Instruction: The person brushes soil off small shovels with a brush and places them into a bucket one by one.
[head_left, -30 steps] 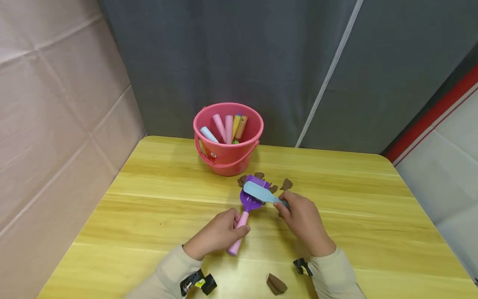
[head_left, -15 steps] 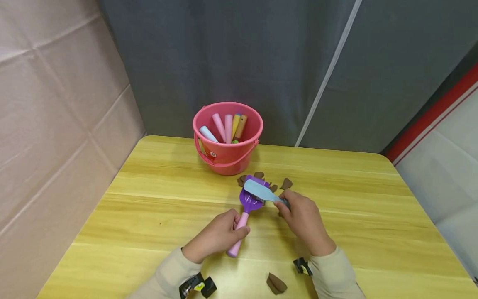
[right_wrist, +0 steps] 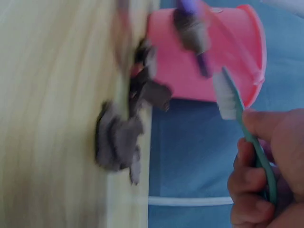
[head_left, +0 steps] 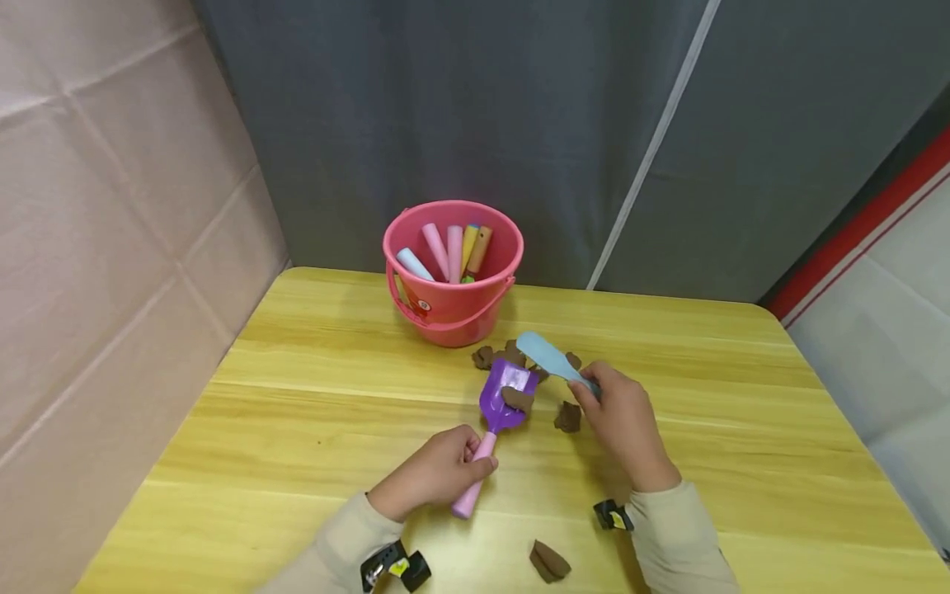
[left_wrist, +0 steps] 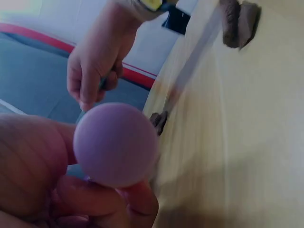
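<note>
My left hand (head_left: 444, 469) grips the pink handle of a purple toy shovel (head_left: 492, 403); its rounded handle end (left_wrist: 116, 145) fills the middle of the left wrist view. One brown clay-like piece (head_left: 517, 400) lies in the scoop. My right hand (head_left: 622, 421) holds a light blue brush (head_left: 547, 356) by its handle, fingers curled round it. In the right wrist view the white bristles (right_wrist: 225, 97) face away from the palm. The brush is apart from the shovel, up and to its right, above several brown pieces (head_left: 483, 357).
A pink bucket (head_left: 454, 318) with several tool handles standing in it is at the back of the wooden table (head_left: 297, 396). Single brown lumps lie right of the shovel (head_left: 567, 417) and near the front edge (head_left: 549, 563). A grey curtain (head_left: 460, 99) hangs behind.
The brush has moved off the scoop, up and to the right, and the brown piece in the scoop now shows. The shovel has shifted slightly toward me.
</note>
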A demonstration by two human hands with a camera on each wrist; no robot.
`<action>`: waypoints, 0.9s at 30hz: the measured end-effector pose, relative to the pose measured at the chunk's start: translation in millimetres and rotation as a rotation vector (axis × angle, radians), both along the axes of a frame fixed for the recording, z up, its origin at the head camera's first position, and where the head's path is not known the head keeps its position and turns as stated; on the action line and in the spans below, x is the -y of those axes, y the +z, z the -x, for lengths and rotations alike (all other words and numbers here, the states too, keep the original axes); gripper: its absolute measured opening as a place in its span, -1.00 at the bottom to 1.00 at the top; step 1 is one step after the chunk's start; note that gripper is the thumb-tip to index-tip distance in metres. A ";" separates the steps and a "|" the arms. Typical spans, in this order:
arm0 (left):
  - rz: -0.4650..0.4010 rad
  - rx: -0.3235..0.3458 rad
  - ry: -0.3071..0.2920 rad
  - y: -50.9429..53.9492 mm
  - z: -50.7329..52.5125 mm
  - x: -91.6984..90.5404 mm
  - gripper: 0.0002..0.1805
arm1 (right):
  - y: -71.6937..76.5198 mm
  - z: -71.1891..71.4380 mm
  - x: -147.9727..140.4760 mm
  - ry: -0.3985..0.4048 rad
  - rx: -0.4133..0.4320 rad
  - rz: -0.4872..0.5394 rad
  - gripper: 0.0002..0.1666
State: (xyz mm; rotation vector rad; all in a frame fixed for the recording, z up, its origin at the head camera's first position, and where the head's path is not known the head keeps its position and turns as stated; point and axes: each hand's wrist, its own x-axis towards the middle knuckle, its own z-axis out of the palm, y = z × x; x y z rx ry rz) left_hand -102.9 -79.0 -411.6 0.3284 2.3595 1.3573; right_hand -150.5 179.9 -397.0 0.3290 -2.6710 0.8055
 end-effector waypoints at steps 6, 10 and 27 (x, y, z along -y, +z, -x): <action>-0.005 -0.016 0.018 0.4 6.0 2.7 -0.72 | 6.4 -8.9 5.4 0.280 0.075 -0.029 -0.86; -0.015 -0.023 0.019 4.9 7.0 2.2 -0.73 | 5.8 -10.4 7.7 0.323 0.072 -0.088 -0.82; -0.040 -0.018 0.019 8.8 1.2 -1.0 -0.75 | 5.0 -8.3 11.4 0.178 0.104 -0.100 -0.84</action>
